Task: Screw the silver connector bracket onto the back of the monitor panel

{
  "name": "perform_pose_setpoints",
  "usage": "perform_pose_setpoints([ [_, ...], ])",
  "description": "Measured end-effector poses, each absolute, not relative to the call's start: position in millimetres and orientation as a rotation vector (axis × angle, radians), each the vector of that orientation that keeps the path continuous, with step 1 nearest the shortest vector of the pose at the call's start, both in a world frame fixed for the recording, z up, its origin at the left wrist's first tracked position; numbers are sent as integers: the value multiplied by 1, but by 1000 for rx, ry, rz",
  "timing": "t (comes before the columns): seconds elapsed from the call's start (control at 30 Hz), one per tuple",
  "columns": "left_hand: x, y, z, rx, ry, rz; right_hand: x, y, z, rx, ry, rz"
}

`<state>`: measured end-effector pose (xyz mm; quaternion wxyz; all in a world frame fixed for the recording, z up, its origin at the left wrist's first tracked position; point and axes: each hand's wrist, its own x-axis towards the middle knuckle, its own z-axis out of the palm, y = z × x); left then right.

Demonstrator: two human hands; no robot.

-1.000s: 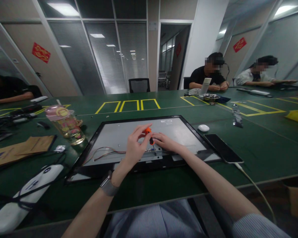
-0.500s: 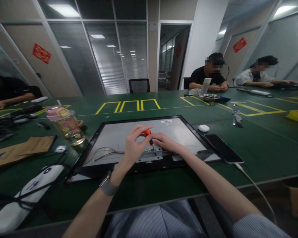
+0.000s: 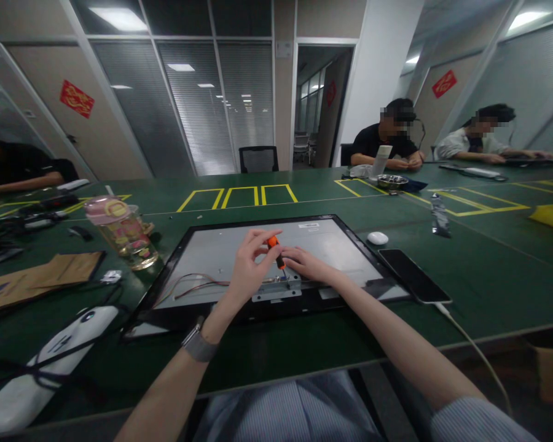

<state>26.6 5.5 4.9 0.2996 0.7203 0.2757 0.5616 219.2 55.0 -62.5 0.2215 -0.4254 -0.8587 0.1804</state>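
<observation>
My left hand [image 3: 251,264] is closed round an orange and black screwdriver [image 3: 280,261], which it holds tilted, tip down. The tip meets a small metal bracket [image 3: 279,291] along the near edge of a flat display panel [image 3: 203,245]. From the other side my right hand [image 3: 308,264] reaches in, its fingertips and thumb against the lower part of the screwdriver; the fingertips are partly hidden. Thin brown and grey wires [image 3: 193,279] run from the bracket across the panel's pale back. Whatever lies right under the tip is too small to make out.
Left of the panel stand a drinking bottle [image 3: 120,233], brown paper packaging [image 3: 46,279] and a white device with black straps [image 3: 50,368]. On the right lie a phone [image 3: 415,276] with a cable and a white case [image 3: 378,238]. People sit across the green table [image 3: 322,362].
My left fingers have shifted slightly on the screwdriver handle, and more of the handle shows. The left wrist has moved a little left. My right hand and the panel look the same.
</observation>
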Motion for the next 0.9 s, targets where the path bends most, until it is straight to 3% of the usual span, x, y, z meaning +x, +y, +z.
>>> perform_pose_setpoints([
  [0.17, 27, 3, 7, 1821, 565, 1320, 221, 57, -65, -1137, -2386, 479],
  [0.4, 23, 4, 7, 2018, 762, 1430, 221, 58, -66, -1132, -2383, 484],
  [0.6, 14, 7, 14, 2022, 585, 1139, 220, 56, -63, -1144, -2396, 488],
  [0.9, 14, 14, 7, 2089, 746, 1358, 221, 54, -62, -1146, -2381, 505],
])
